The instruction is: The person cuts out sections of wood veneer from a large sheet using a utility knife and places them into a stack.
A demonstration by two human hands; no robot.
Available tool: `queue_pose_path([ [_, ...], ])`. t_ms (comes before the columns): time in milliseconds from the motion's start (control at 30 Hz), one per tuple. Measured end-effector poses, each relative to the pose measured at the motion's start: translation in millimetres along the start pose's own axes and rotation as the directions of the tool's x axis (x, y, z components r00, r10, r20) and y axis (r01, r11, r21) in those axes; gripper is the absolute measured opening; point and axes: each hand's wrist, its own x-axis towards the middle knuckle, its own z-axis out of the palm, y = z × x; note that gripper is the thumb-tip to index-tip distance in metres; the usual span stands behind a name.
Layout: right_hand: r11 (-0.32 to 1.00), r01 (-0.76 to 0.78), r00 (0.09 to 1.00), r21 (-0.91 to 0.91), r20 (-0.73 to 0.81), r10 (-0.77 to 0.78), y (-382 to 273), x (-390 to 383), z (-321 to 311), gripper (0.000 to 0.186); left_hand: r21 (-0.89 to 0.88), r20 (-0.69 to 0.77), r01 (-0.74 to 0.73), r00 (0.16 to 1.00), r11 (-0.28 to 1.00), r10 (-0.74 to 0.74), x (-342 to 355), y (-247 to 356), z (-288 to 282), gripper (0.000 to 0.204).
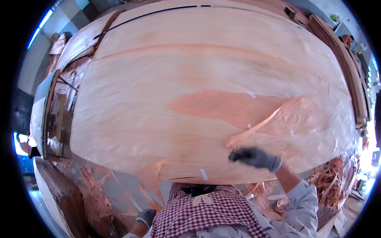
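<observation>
A broad, pale sheet of wood veneer covers the work surface in front of me. On its right half lies an orange-brown veneer piece, with a loose flap curled across it toward me. My right hand, in a grey glove with dark fingertips, is just below the flap's near end. Motion smears its fingers, so whether they touch the flap is unclear. Low at the left, my left hand, also gloved, is beside a hanging torn veneer scrap. Its fingers are mostly hidden.
Short white tape pieces mark the sheet's near edge and the orange piece. Veneer scraps lie below at the left, and a shredded heap at the right. A thin dark rod lies along the far side. Stacked brown sheets stand far right.
</observation>
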Motion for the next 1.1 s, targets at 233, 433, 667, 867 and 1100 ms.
queue_pose_path([
  [233,0.922,-0.384,0.920,0.042,0.101,0.378,66.4,-122.5,128.7,0.040,0.132,0.006,-0.291,0.956,0.948,0.293,-21.6,-6.0,-235.2,0.023],
  [433,0.810,-0.576,0.818,0.111,0.067,0.572,16.9,-97.9,183.9,0.032,0.121,-0.505,-0.330,0.792,0.936,0.345,-0.8,-47.0,-308.1,0.015],
  [667,0.662,-0.348,0.772,0.664,-0.198,0.604,-37.3,-90.3,160.2,0.022,-0.102,-0.724,-0.633,0.577,0.767,0.379,31.8,-69.1,-302.2,0.013],
  [867,0.963,-0.143,0.933,0.230,-0.294,0.209,-67.7,24.0,113.1,0.015,-0.493,-0.464,-0.700,0.714,0.516,0.525,71.6,-25.2,-299.4,0.026],
  [1100,0.939,-0.164,0.974,0.303,-0.100,0.202,-66.2,120.7,114.0,0.018,-0.936,-0.349,-0.240,0.740,-0.259,0.575,109.8,15.5,-297.5,0.028],
])
